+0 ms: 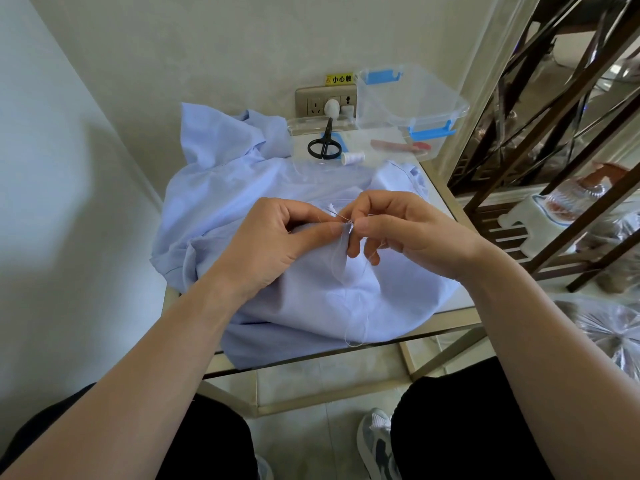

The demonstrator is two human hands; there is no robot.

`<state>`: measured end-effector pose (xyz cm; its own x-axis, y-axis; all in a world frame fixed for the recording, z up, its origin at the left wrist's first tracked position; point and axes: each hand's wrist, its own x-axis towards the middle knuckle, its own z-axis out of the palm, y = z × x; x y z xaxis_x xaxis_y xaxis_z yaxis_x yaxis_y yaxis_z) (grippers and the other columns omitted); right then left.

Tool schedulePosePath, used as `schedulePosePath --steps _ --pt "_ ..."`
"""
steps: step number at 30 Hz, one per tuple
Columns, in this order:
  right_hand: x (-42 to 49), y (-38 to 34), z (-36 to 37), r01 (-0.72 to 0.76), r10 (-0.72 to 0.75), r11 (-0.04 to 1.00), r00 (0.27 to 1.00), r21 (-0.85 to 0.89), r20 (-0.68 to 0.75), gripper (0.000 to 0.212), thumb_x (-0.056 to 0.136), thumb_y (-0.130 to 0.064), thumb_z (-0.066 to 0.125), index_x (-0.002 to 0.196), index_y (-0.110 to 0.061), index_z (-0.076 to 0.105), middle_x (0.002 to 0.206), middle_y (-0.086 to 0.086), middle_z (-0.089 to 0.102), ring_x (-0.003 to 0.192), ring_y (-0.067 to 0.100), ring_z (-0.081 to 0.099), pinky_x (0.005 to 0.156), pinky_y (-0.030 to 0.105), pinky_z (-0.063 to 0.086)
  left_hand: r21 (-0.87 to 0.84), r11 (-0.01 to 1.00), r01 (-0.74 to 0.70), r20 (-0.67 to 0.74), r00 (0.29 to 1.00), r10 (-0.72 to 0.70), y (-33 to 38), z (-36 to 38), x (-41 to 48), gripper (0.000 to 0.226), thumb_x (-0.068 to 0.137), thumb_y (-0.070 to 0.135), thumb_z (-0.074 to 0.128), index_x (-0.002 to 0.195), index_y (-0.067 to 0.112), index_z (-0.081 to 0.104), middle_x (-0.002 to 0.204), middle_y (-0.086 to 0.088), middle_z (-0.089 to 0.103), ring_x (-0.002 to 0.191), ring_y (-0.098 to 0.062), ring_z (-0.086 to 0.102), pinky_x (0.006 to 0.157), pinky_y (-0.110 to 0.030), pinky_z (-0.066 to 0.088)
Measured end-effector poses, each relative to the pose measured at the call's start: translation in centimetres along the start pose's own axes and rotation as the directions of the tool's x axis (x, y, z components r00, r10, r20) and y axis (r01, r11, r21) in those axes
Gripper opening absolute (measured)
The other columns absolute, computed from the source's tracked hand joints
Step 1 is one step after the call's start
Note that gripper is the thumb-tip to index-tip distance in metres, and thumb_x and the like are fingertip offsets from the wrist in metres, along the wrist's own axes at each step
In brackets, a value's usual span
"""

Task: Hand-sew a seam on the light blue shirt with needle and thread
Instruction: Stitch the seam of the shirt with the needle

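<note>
I judge a stitch is mid-way. My left hand [273, 244] pinches a fold of the light blue cotton shirt [311, 299], which lies heaped on the white tabletop [442, 202]. My right hand's fingers [360, 226] grip the thin steel needle [337, 216]. The next move is to draw the slack white thread [356, 337] taut. There is room at 12 o'clock, while the shelf frame crowds 3.

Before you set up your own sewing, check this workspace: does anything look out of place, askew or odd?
Nothing looks spilled or damaged. One oddity: the thread hangs in a long slack loop down the light blue shirt, which itself droops over the front edge of the table. That loop could tangle or snag.
</note>
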<state>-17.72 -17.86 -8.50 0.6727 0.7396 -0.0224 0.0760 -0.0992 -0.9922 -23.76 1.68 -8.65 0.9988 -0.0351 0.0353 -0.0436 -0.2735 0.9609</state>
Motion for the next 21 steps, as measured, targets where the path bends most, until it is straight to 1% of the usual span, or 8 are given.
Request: schedulePosePath --steps 2,5,7,9,11,13,17,21 --pt "-0.1 0.1 -0.2 -0.023 0.023 1.000 1.000 0.004 0.003 0.011 0.089 -0.014 0.054 0.090 -0.003 0.057 0.090 0.017 0.059 0.078 0.019 0.060 0.063 0.024 0.047 0.035 0.999 -0.011 -0.003 1.000 0.012 -0.1 -0.1 0.0 0.005 0.084 0.016 0.074 0.087 0.015 0.078 0.083 0.005 0.076 0.080 -0.001 0.066 0.078 -0.014 0.049" --pt "-0.1 0.3 -0.4 -0.048 0.048 0.999 0.999 -0.002 0.002 0.017 0.087 -0.014 0.055 0.091 0.003 0.056 0.084 0.013 0.058 0.075 0.021 0.061 0.064 0.025 0.048 0.050 0.999 -0.005 0.022 1.000 0.004 -0.1 -0.2 -0.1 0.002 0.082 0.015 0.076 0.085 0.016 0.076 0.077 0.007 0.074 0.072 0.002 0.062 0.072 -0.011 0.044" --pt "-0.2 0.4 -0.6 -0.055 0.055 0.998 0.998 -0.025 0.007 0.019 0.086 -0.013 0.056 0.089 0.006 0.055 0.087 0.016 0.060 0.077 0.024 0.064 0.069 0.027 0.050 0.055 0.998 0.006 0.029 1.000 -0.007 -0.1 -0.4 -0.1 0.001 0.082 0.015 0.076 0.083 0.015 0.075 0.075 0.007 0.072 0.070 0.002 0.060 0.070 -0.010 0.044" --pt "-0.2 0.4 -0.7 -0.053 0.053 0.999 0.999 -0.014 0.007 0.010 0.085 -0.011 0.055 0.081 -0.002 0.057 0.091 0.019 0.058 0.078 0.025 0.065 0.072 0.028 0.051 0.087 0.996 0.014 0.008 1.000 -0.015 -0.1 -0.7 -0.2 0.003 0.083 0.018 0.075 0.080 0.016 0.075 0.077 0.002 0.073 0.071 0.000 0.059 0.071 -0.011 0.045" --pt "-0.3 0.3 -0.7 -0.038 0.038 0.999 0.999 0.022 0.007 0.010 0.083 -0.007 0.053 0.074 -0.009 0.056 0.094 0.017 0.054 0.077 0.023 0.065 0.072 0.028 0.052 0.136 0.991 0.010 -0.021 1.000 -0.007 -0.3 -1.2 -0.2 0.007 0.085 0.021 0.074 0.079 0.018 0.074 0.079 0.002 0.074 0.073 0.000 0.060 0.073 -0.011 0.045" --pt "-0.3 0.4 -0.6 -0.028 0.027 0.999 0.999 0.034 0.022 0.013 0.082 -0.004 0.052 0.070 -0.009 0.055 0.095 0.014 0.051 0.077 0.022 0.066 0.072 0.028 0.052 0.175 0.985 -0.008 -0.034 0.999 0.015 -0.3 -1.4 -0.3 0.009 0.086 0.022 0.072 0.077 0.020 0.073 0.076 0.007 0.072 0.073 0.002 0.060 0.072 -0.009 0.044" --pt "-0.2 0.5 -0.6 -0.011 0.010 1.000 1.000 0.014 0.019 0.013 0.080 -0.001 0.050 0.068 -0.006 0.051 0.093 0.015 0.047 0.075 0.021 0.066 0.072 0.026 0.052 0.199 0.978 -0.053 -0.019 0.998 0.058 -0.3 -1.4 -0.5 0.019 0.087 0.022 0.071 0.069 0.022 0.067 0.059 0.018 0.062 0.060 0.004 0.052 0.064 -0.008 0.038" --pt "-0.1 0.5 -0.7 0.005 -0.004 1.000 1.000 -0.005 0.003 0.013 0.079 0.000 0.050 0.067 -0.006 0.050 0.093 0.015 0.047 0.074 0.020 0.066 0.073 0.026 0.051 0.187 0.980 -0.066 -0.036 0.997 0.074 -0.3 -1.6 -0.5 0.023 0.086 0.022 0.073 0.064 0.024 0.066 0.059 0.013 0.060 0.061 -0.004 0.049 0.063 -0.017 0.038"
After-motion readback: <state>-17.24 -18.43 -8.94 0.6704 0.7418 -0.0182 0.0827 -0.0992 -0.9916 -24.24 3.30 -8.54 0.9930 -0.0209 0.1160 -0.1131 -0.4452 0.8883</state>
